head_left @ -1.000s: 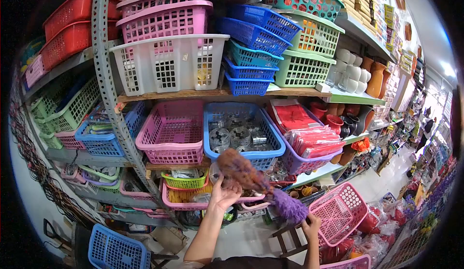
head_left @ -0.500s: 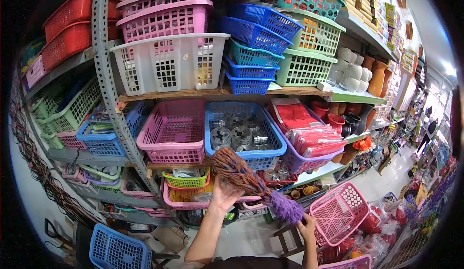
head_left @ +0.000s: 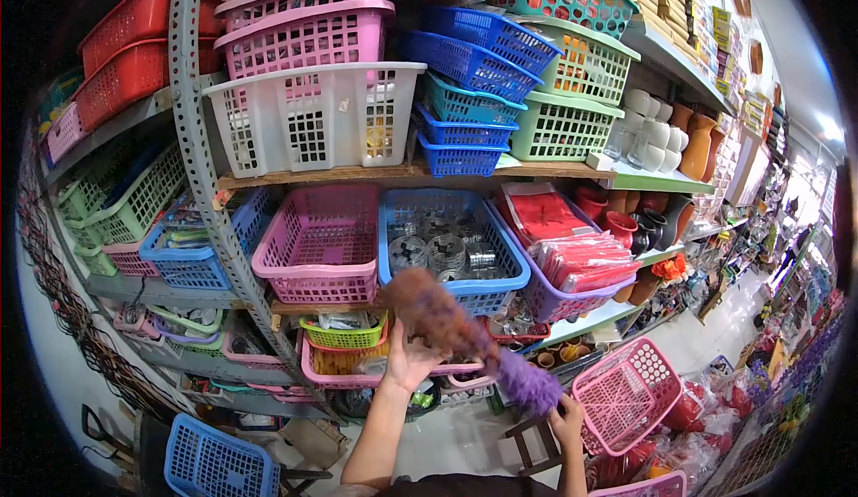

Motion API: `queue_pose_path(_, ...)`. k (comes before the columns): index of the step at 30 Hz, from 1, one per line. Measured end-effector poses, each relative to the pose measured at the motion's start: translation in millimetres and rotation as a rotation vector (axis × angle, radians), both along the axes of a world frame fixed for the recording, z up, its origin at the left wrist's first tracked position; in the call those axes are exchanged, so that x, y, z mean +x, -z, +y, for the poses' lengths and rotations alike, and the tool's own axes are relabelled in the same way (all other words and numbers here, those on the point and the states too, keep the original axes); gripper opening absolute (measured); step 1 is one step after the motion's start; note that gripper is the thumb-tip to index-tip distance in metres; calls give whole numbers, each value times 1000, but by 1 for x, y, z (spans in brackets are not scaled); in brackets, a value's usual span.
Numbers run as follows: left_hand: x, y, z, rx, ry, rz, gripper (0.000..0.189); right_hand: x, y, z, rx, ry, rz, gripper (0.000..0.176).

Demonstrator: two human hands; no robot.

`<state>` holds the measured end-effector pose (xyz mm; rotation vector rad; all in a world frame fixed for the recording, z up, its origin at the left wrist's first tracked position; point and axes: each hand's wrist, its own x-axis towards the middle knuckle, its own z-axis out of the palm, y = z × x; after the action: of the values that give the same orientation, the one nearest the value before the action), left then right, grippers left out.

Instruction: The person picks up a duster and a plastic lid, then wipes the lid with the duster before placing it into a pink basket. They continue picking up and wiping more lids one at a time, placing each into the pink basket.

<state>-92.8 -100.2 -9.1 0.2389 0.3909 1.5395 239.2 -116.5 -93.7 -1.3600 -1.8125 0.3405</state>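
A bushy bundle of twisted brown strands (head_left: 438, 311) with a fluffy purple end (head_left: 529, 383) slants across the middle of the view, smeared by motion. At its lower right, my right hand (head_left: 565, 421) is closed on the tip of the purple end. My left hand (head_left: 413, 361) is open under the brown part, palm up, thumb raised and fingers apart. Its fingertips come right up to the strands, which overlap them in this view. Just behind the bundle's upper end is a blue basket (head_left: 511, 290) with clear glass-like pieces.
Shelves behind a perforated metal post (head_left: 188, 77) hold stacked plastic baskets. A pink basket (head_left: 290, 269) sits left of the blue one, a purple basket (head_left: 572, 305) with red packets to its right. Lower right are another pink basket (head_left: 630, 394) and bagged red goods (head_left: 688, 408). A blue basket (head_left: 219, 461) stands lower left.
The brown part of the bundle has gone from sharp to blurred, swinging or turning slightly. The left hand's fingers have opened a little from it; the right hand has stayed at the purple end.
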Motion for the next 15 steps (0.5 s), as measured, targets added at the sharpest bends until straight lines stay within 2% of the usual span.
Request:
queue_pose_path(1, -2, 0, -1, 0, -2, -2, 70, 2, 2, 1, -19, 85, -24, 23)
queue_pose_path(3, -6, -3, 0, 123, 123, -149, 77, 9, 1, 1, -35, 79, 49, 20)
queue_pose_path(5, -8, -11, 0, 94, 50, -129, 79, 20, 0, 1, -47, 76, 123, 17)
queue_pose_path(7, -15, -10, 1, 246, 57, -158, 79, 28, -4, -1, 43, -53, -38, 15)
queue_pose_path(8, -16, -11, 1, 210, -29, 11, 79, 35, -9, -2, 15, -33, -136, 18)
queue_pose_path(9, -16, -16, -3, 201, 69, -31, 80, 35, -12, -4, 14, -29, -136, 18)
queue_pose_path(11, -8, -7, 6, 38, -40, 0, 78, 31, -16, -4, 21, 130, -89, 20)
queue_pose_path(13, -2, -7, 6, 90, -41, 16, 81, 28, -18, -7, 23, 109, -185, 20)
queue_pose_path(15, -1, -9, 5, 145, -35, 34, 83, 30, -11, -5, 42, -59, -151, 16)
